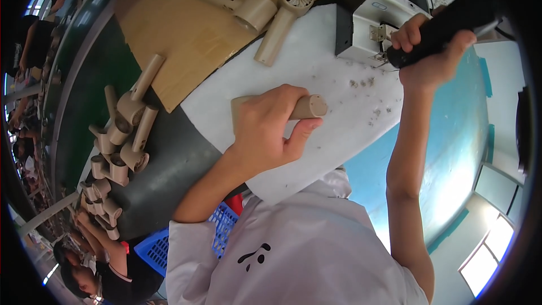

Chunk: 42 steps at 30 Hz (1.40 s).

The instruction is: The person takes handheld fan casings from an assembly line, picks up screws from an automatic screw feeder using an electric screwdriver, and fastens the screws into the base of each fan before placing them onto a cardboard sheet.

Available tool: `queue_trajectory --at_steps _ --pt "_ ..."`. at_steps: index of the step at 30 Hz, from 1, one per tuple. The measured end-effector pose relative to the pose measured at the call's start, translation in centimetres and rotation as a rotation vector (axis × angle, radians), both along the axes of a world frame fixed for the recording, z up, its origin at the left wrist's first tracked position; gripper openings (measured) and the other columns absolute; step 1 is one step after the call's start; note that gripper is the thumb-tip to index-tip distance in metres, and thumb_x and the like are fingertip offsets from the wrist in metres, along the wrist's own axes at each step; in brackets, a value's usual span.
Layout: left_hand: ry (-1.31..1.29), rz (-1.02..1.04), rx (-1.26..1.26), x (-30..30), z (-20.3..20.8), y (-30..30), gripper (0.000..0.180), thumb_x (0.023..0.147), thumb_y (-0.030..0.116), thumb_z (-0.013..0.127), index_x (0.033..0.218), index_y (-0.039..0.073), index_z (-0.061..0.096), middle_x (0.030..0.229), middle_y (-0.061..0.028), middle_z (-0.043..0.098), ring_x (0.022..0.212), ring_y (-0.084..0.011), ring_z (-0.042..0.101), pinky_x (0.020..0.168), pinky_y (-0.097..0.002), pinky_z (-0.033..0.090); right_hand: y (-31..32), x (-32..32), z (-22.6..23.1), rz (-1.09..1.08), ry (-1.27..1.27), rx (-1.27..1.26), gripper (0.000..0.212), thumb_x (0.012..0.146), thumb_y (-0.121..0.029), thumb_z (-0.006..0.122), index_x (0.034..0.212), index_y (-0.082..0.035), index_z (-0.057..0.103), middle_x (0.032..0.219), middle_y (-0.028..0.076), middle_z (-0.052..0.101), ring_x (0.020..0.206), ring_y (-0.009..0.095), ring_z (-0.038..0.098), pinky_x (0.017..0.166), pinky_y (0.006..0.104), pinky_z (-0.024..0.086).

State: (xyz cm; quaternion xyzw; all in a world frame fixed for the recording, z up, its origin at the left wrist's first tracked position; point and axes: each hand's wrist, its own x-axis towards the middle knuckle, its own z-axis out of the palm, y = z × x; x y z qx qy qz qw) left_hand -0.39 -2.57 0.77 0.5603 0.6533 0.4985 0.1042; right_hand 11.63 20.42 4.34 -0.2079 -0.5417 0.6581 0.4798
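Steadiness matters: with left hand [265,127] clamped on the beige handle [309,108] and right hand [432,56] around the black tool [446,27], avoid slipping.

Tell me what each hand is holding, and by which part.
The left hand holds a beige fan by its handle, the end sticking out; the right hand grips a black cylindrical tool around its body.
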Motion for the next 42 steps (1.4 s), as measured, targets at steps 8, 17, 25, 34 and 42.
queue_trajectory --at_steps 8,17,25,34,42 --pt "0.019 -0.030 0.055 0.7 -0.3 0.1 0.028 0.082 0.024 0.072 0.093 0.003 0.058 0.076 -0.0084 0.062 0.060 -0.0271 0.060 0.051 -0.0344 0.045 -6.9 1.3 3.3 0.565 0.611 0.021 0.057 0.092 -0.056 0.051 0.122 -0.007 0.051 0.072 -0.003 0.044 0.061 0.007 0.043 0.060 0.0240 0.037" --pt "0.008 -0.037 -0.034 0.9 0.2 -0.4 0.030 0.082 0.025 0.072 0.094 0.002 0.056 0.076 -0.0104 0.061 0.063 -0.0306 0.060 0.054 -0.0373 0.046 -8.3 -0.7 2.1 0.632 0.646 0.082 0.057 0.094 -0.056 0.049 0.126 -0.008 0.046 0.075 -0.003 0.046 0.062 0.007 0.044 0.062 0.0244 0.038" --pt "0.043 -0.022 0.047 0.9 -0.2 -0.2 0.022 0.081 0.018 0.070 0.091 0.002 0.059 0.073 -0.0064 0.062 0.051 -0.0198 0.058 0.047 -0.0285 0.045 -8.3 0.0 2.4 0.612 0.611 0.057 0.060 0.095 -0.059 0.046 0.126 -0.008 0.046 0.074 -0.003 0.045 0.061 0.007 0.043 0.061 0.0243 0.037" --pt "0.025 -0.015 -0.018 1.3 0.5 -0.3 0.019 0.081 0.015 0.068 0.090 0.002 0.059 0.070 -0.0065 0.062 0.051 -0.0200 0.060 0.048 -0.0284 0.046 -8.7 -0.8 1.8 0.653 0.656 0.078 0.058 0.094 -0.059 0.046 0.125 -0.010 0.048 0.073 -0.003 0.045 0.059 0.007 0.043 0.059 0.0250 0.038" --pt "0.034 -0.056 -0.040 0.0 0.8 -0.6 0.019 0.081 0.011 0.067 0.094 -0.001 0.059 0.073 -0.0102 0.063 0.058 -0.0240 0.063 0.054 -0.0290 0.050 -3.6 1.3 2.6 0.374 0.450 0.177 0.068 0.087 -0.075 0.039 0.118 -0.017 0.054 0.068 0.001 0.043 0.058 0.013 0.041 0.060 0.0295 0.037"
